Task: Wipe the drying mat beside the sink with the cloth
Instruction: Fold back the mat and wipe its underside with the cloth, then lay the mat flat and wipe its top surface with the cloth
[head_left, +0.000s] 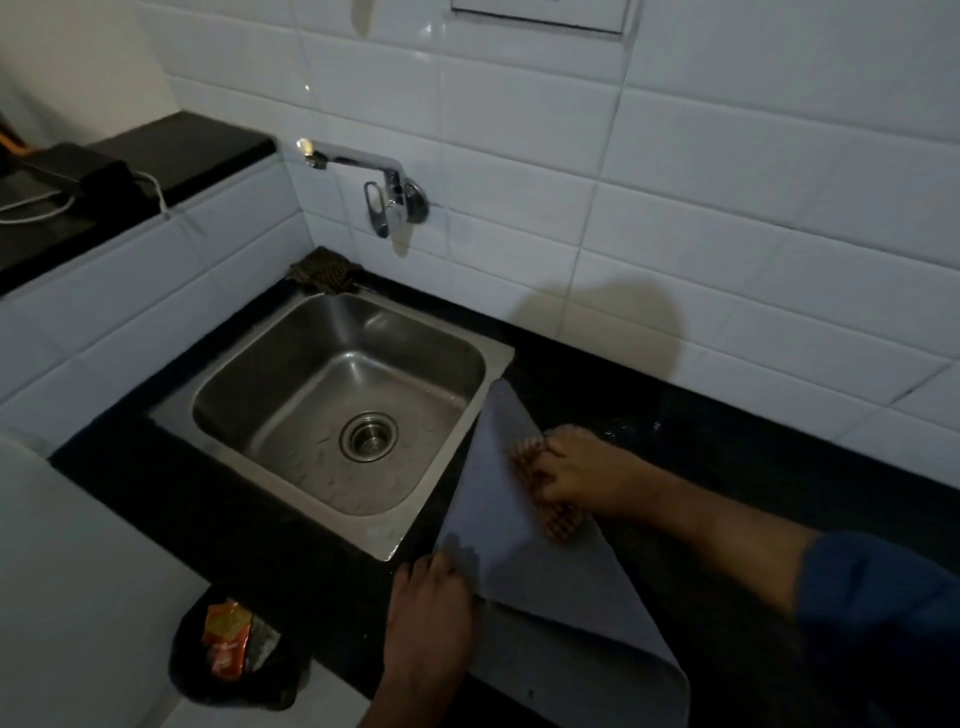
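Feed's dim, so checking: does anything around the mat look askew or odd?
Yes. The drying mat lies skewed on the counter: its far corner overlaps the sink rim and its near end hangs over the front edge.

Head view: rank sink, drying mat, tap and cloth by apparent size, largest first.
1. Sink and drying mat: look alike; the mat is nearer and partly covered, so unranked.
2. Tap.
3. Cloth, mostly hidden under the right hand.

Single head view, steeply down and forward, close above sink (470, 374) and counter (727, 441).
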